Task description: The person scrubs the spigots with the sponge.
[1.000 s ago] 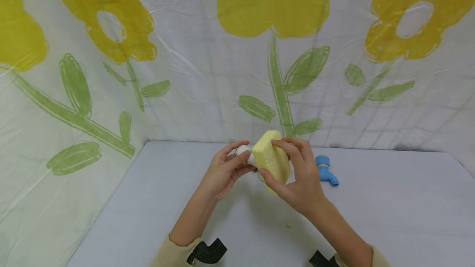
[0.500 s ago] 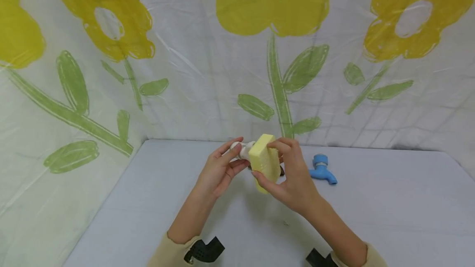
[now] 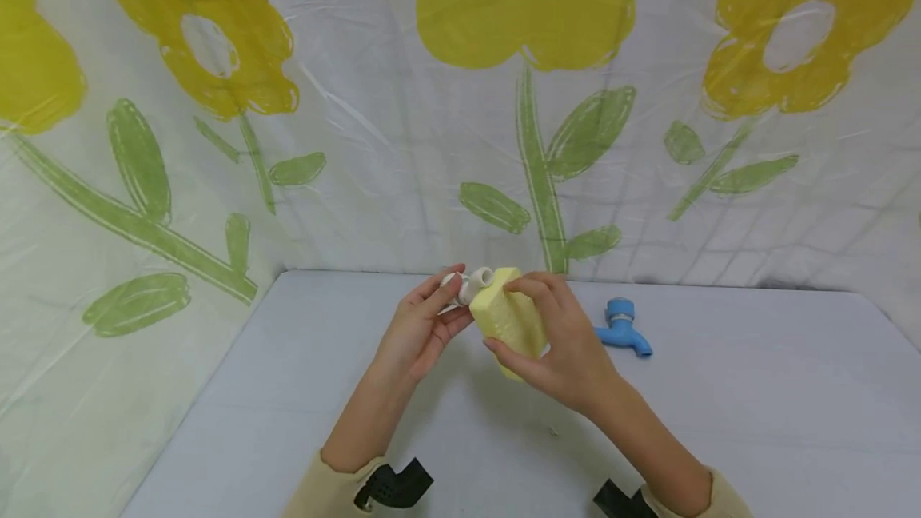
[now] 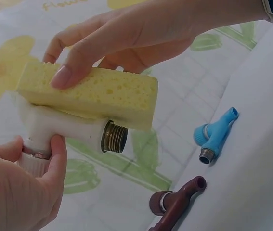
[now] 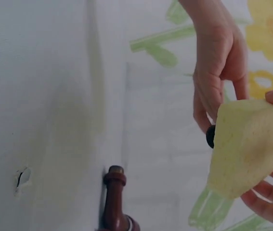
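Note:
My left hand [image 3: 412, 332] pinches the ribbed knob of a white plastic tap [image 4: 69, 126] between thumb and fingers, above the table. The tap's brass threaded end points away from the knob in the left wrist view. My right hand [image 3: 568, 346] grips a thick yellow sponge [image 3: 504, 318] between thumb and fingertips. Its long side lies along the tap's body, and they seem to touch. In the head view the sponge covers part of the tap, while a white round opening shows above it. The right wrist view shows the sponge [image 5: 247, 149] hiding most of the tap.
A blue tap [image 3: 623, 332] lies on the white table [image 3: 755, 390] right of my right hand. A dark red tap [image 4: 178, 204] lies near it, hidden in the head view. A small scrap [image 3: 552, 431] is on the tabletop. Behind hangs a flower-printed sheet [image 3: 388, 142].
Both hands have shifted slightly left. The sponge has moved left and a little down, and the white tap has turned so its round opening now shows above the sponge.

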